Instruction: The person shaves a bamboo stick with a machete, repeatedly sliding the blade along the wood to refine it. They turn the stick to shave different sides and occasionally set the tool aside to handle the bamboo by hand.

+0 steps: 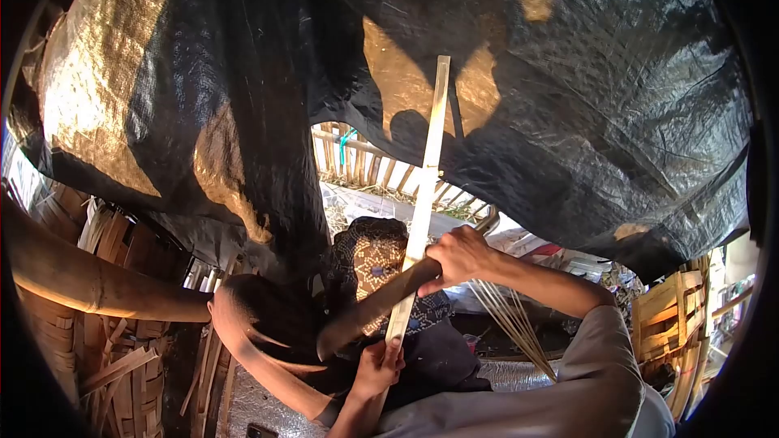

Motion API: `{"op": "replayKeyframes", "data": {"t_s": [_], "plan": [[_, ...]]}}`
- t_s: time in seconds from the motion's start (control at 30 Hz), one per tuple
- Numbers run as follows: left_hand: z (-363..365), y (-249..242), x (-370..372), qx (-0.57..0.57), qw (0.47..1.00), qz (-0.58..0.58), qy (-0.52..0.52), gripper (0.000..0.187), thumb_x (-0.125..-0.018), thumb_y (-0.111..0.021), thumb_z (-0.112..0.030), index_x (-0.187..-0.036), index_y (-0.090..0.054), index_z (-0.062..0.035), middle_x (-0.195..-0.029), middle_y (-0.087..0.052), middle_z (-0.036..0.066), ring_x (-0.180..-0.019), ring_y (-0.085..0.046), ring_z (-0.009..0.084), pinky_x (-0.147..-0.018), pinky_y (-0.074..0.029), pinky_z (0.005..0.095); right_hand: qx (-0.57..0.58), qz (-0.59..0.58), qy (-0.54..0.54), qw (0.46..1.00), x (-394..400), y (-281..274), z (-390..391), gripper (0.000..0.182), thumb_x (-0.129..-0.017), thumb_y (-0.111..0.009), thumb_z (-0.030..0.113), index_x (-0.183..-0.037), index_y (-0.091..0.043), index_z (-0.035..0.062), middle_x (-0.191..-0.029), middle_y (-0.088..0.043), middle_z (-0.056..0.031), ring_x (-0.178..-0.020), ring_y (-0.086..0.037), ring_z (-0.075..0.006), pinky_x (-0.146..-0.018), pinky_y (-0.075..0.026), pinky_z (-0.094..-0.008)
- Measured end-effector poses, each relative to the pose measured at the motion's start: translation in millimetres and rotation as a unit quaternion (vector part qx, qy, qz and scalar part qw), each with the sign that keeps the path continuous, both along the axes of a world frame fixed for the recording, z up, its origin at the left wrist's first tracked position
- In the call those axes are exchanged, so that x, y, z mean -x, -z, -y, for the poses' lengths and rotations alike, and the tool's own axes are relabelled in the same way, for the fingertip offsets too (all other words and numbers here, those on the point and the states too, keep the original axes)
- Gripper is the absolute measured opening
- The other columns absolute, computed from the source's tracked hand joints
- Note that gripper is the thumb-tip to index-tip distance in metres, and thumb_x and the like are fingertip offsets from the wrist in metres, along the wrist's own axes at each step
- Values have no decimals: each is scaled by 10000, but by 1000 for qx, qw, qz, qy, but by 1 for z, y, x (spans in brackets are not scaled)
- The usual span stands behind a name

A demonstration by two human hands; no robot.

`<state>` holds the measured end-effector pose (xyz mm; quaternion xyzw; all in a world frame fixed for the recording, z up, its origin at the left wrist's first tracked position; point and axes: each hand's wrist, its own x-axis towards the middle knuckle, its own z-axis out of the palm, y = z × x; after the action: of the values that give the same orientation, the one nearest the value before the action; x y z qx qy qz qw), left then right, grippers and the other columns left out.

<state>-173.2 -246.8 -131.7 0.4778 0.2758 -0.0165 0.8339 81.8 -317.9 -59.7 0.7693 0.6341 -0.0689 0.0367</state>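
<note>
A long pale bamboo strip [423,195] stands nearly upright in the middle, leaning slightly right. Near its lower end, my left hand [380,367] is closed around it, with the thumb on its face. Higher up, my right hand [461,256] is closed on a dark, broad-bladed knife [369,312]. The blade slants down to the left across the strip and looks slightly blurred. Behind the strip lies a patterned cloth [380,264].
Black plastic sheeting [584,97] hangs across the top. A thick bamboo pole [97,292] comes in from the left, near a bare bent knee [243,308]. Thin strips [515,324] fan out at right. Woven bamboo [669,312] stands farther right. A phone [261,431] lies at the bottom edge.
</note>
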Motion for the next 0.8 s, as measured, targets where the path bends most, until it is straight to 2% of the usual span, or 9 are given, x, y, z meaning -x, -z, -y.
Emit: {"op": "replayKeyframes", "data": {"t_s": [0.1,0.17,0.23,0.3,0.5,0.6,0.7,0.77,0.8], "plan": [[-1,8,1,-52,999,14,0,377,-919,-478,-339,-682,-496,-46,-515,-463,1,-396,-418,44,-352,-312,199,0,32,17,999,-33,-10,-8,693,-671,-533,726,-698,-653,45,-499,-556,-128,-472,-597,-287,-476,-491,-404],[3,9,6,-91,996,26,2,382,-920,-476,-336,-673,-495,-44,-507,-466,3,-393,-428,48,-353,-317,202,-126,5,344,930,-84,-4,-22,676,-741,-503,668,-693,-620,4,-566,-575,-182,-578,-614,-360,-557,-498,-447],[-1,4,-5,-92,996,-17,3,396,-919,-473,-334,-655,-498,-40,-494,-473,4,-389,-447,58,-355,-328,205,-134,-34,394,909,-113,4,-21,652,-794,-472,610,-762,-600,-28,-675,-584,-242,-736,-602,-419,-648,-491,-469],[0,8,-4,-107,994,14,3,403,-917,-475,-335,-648,-503,-36,-492,-472,3,-388,-453,62,-356,-334,205,-94,-26,362,927,-121,15,-14,588,-804,-468,581,-920,-585,17,-915,-585,-254,-917,-564,-397,-721,-474,-472],[3,16,2,0,1000,9,-20,323,-911,-510,-294,-721,-516,-33,-500,-464,1,-378,-427,60,-349,-322,209,-43,-109,156,981,-68,9,-2,664,-770,-474,667,-606,-602,36,-457,-522,-97,-383,-535,-234,-372,-429,-364],[12,22,6,-70,993,63,-71,310,-907,-480,-391,-766,-526,-118,-532,-448,-34,-405,-402,78,-365,-303,220,-84,11,-54,995,-46,6,1,757,-593,-500,819,-634,-631,75,-449,-521,-77,-368,-535,-200,-360,-449,-337],[11,23,5,-53,994,58,-82,325,-917,-470,-364,-725,-513,-105,-522,-437,-32,-403,-394,75,-366,-299,214,-61,102,-49,992,-76,-10,-6,814,-604,-436,844,-656,-631,55,-532,-564,-111,-462,-586,-263,-466,-500,-401],[14,21,10,-135,986,56,-77,339,-918,-467,-362,-716,-511,-93,-520,-440,-27,-389,-391,79,-357,-296,217,-71,-32,384,920,-128,-9,-22,796,-684,-389,802,-731,-629,45,-633,-592,-149,-652,-629,-294,-598,-512,-431],[16,26,9,-136,986,53,-75,339,-918,-467,-362,-716,-511,-93,-520,-440,-27,-389,-391,79,-357,-296,217,-109,-59,401,907,-139,-7,-25,737,-730,-402,744,-772,-625,42,-687,-596,-172,-727,-618,-311,-646,-501,-434]]}}
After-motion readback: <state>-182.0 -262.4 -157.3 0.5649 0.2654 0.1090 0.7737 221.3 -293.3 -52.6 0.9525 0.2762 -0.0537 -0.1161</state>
